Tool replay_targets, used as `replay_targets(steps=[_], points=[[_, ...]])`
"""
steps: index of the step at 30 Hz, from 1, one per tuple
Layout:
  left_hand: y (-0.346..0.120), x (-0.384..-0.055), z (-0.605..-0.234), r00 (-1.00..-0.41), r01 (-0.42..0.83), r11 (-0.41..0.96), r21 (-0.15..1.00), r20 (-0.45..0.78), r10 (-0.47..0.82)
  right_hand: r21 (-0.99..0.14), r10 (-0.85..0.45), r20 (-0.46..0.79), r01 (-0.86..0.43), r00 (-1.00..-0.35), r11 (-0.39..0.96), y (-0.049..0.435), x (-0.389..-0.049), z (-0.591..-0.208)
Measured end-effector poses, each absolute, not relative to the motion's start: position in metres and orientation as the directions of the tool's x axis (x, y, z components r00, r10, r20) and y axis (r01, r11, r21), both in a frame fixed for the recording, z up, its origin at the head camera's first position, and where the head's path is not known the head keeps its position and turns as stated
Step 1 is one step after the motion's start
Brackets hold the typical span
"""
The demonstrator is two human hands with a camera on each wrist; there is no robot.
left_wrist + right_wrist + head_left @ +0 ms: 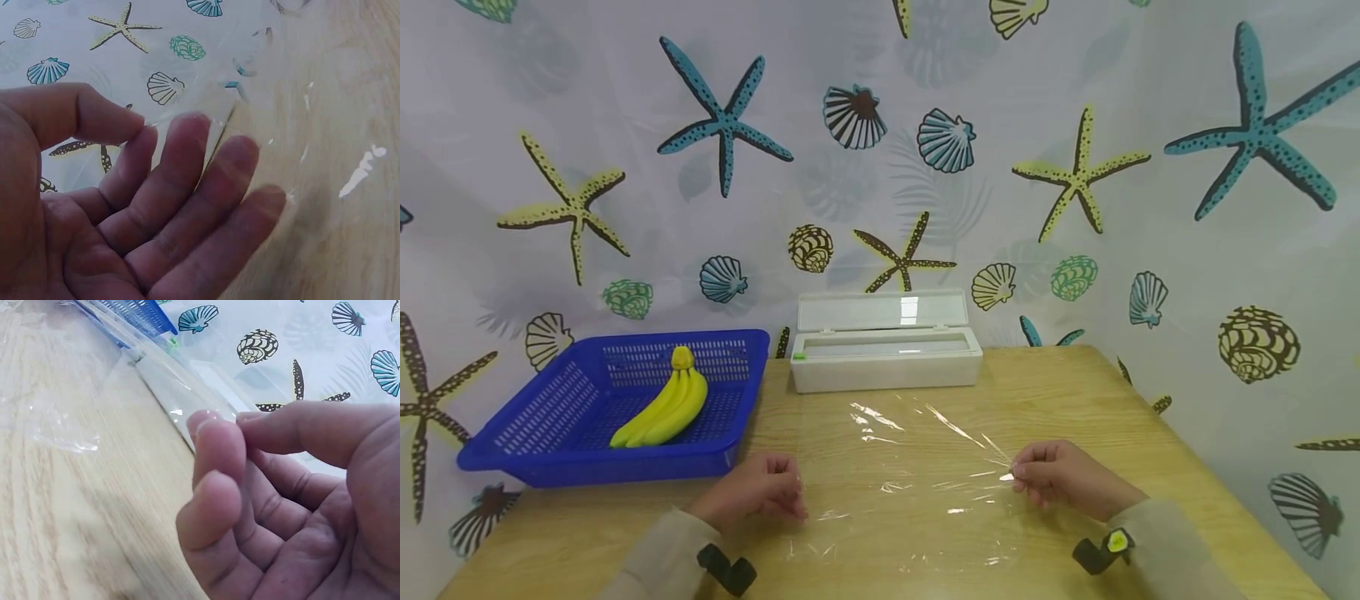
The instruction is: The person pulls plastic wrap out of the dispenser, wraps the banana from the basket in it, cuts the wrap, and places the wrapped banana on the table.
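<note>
A sheet of clear cling film [917, 487] spreads over the wooden table between my two hands, its creases catching the light. My left hand [760, 490] pinches its left side; the left wrist view shows thumb and index fingertip together on the film [359, 172], the other fingers loosely bent. At the right side, my right hand [1063, 477] pinches the film between thumb and fingers, and creases run out from that grip. Behind the sheet stands a white cling film dispenser box [887, 371] with its clear lid [880, 311] raised.
To the left sits a blue plastic basket [625, 467] with a bunch of yellow bananas [673, 408] in it. The wooden table [1037, 383] meets a curtain [865, 200] printed with starfish and shells at the back and right. Both wrists wear dark straps with small devices.
</note>
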State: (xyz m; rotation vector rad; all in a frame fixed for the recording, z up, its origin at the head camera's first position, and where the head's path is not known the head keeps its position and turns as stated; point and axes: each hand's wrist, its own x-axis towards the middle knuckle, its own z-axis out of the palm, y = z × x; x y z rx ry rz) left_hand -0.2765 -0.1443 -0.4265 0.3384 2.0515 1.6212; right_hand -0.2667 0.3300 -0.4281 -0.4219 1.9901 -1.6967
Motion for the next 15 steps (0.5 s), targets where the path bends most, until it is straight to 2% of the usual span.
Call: replay_targets(steps=[15], points=[[-0.160, -0.272, -0.434, -0.807, -0.022, 0.486, 0.874, -0.303, 0.507, -0.942, -0.462, -0.202, 0.042, -0.864, 0.334, 0.326, -0.264, -0.440]])
